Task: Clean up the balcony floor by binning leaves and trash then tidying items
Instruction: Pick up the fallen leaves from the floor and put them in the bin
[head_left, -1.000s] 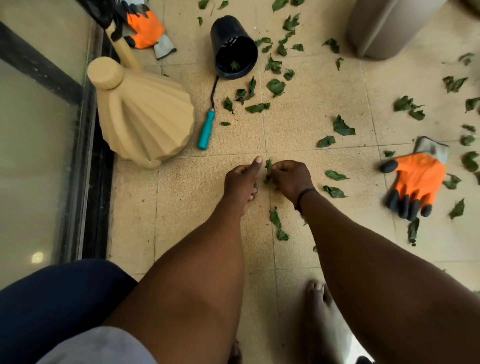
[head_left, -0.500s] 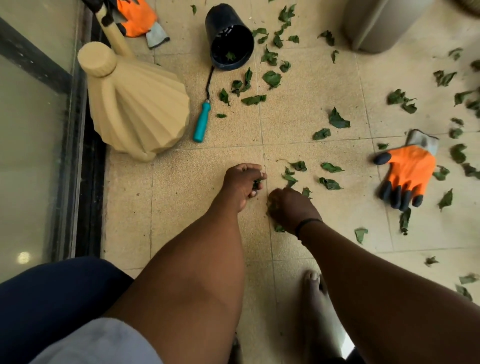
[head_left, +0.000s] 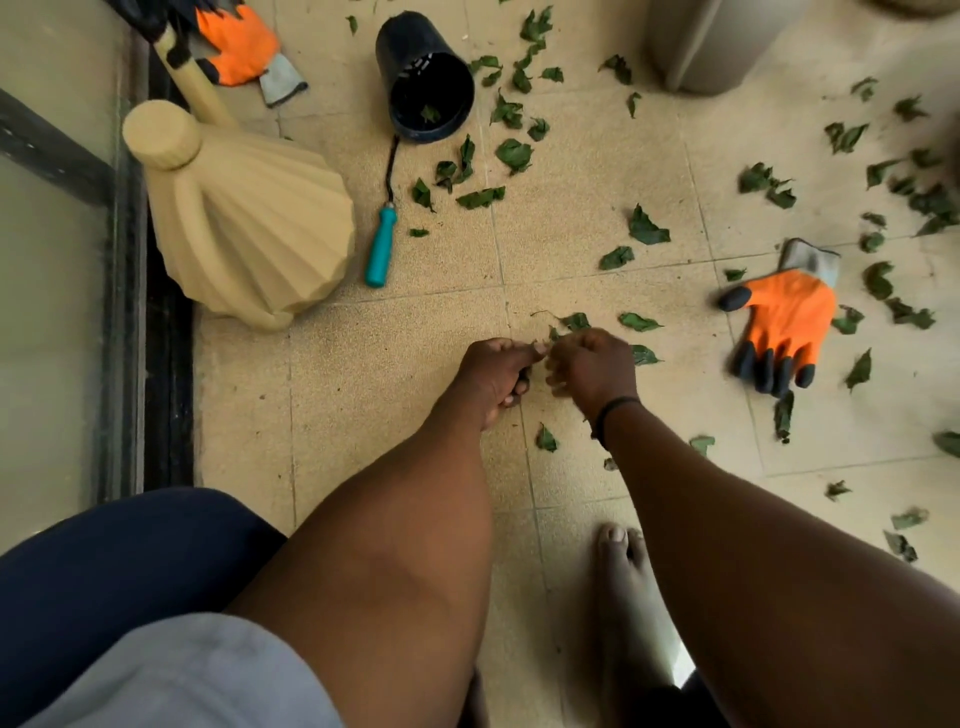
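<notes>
Along the left edge runs a glass panel in a dark frame, and just beside it a beige ribbed vase lies tipped on the tiled floor, its round neck pointing up and left. Behind the neck a pale wooden handle slants toward the top corner, and next to it lies an orange glove with a grey cuff. Right of the vase sits a small tool with a teal handle, its thin dark shaft reaching up to a black plastic pot that lies on its side, mouth toward the camera, with a scrap of green inside. Green leaves are strewn from the pot across the tiles to the right edge. Low in the middle, the left hand hovers just above the floor with its fingers curled into a fist; something dark shows under the fingers, though whether it is gathered leaf I cannot tell. Touching it at the thumb tip, the right hand, a dark band at its wrist, is bunched and blurred, fingertips pressed together on what seems a bit of leaf. A single leaf lies between the forearms. A bare foot rests on the tiles below. Farther right a second orange glove lies flat, dark fingertips toward the camera, leaves scattered around it. A grey bin stands at the top.
</notes>
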